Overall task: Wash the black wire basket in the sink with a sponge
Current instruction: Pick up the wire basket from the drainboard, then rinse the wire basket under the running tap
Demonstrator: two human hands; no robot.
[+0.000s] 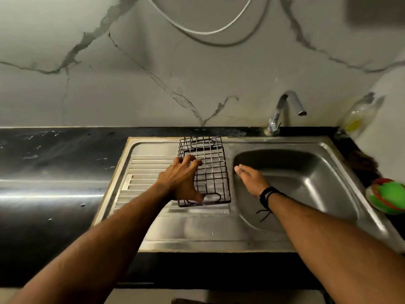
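The black wire basket [211, 163] lies upside down on the ribbed steel draining board [142, 172], just left of the sink bowl [306, 178]. My left hand [179, 178] grips its left edge, fingers hooked over the top wires and thumb at the near handle loop. My right hand [252, 178] hovers flat over the bowl's left rim, fingers together and holding nothing, a black cord band on the wrist. A green sponge [388, 198] sits in a small dish on the counter at the far right.
A chrome tap [285, 110] stands behind the bowl. A clear soap bottle [359, 115] leans in the right back corner. Black counter [54, 161] stretches to the left. A marble wall rises behind, with a white cable hanging on it.
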